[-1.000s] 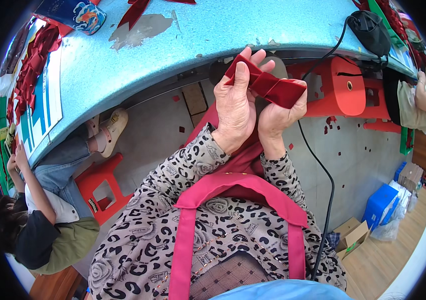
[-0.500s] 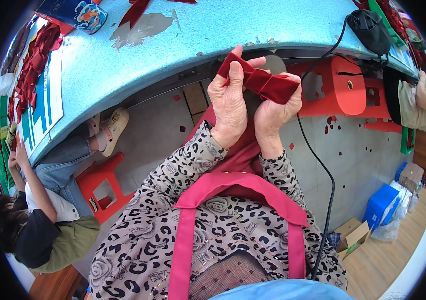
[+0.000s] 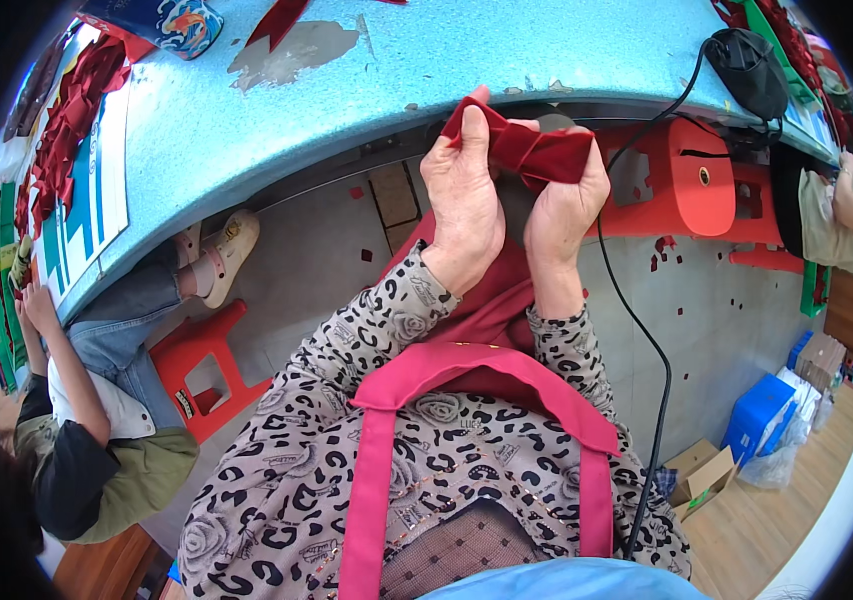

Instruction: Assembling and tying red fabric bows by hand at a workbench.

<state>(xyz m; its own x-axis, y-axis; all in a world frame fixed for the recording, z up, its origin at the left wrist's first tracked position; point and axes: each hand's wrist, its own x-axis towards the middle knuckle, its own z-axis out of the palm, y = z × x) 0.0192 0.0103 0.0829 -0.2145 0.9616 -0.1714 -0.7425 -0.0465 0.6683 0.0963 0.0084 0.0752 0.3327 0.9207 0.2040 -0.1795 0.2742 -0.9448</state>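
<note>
Bow [image 3: 539, 158]: dark red, held in the air between both hands, in view by the table's near edge; its middle band shows, tilted.
Left hand [image 3: 465, 195]: partly closed, thumb pressed on the bow's left loop, fingers mostly hidden behind it.
Right hand [image 3: 562, 210]: cupped around the right loop's end; how tightly it grips, I cannot tell.
Loops: uneven pulling by the two hands could skew them or drag the band off centre; a hard thumb might crease the cloth.
Table [image 3: 427, 65]: blue, worn; if a grip slips, the bow could drop past its edge to the floor, among red scraps [image 3: 665, 243].
Cord [image 3: 666, 375]: black, hanging beside the right forearm; a wide elbow swing could snag it.
</note>
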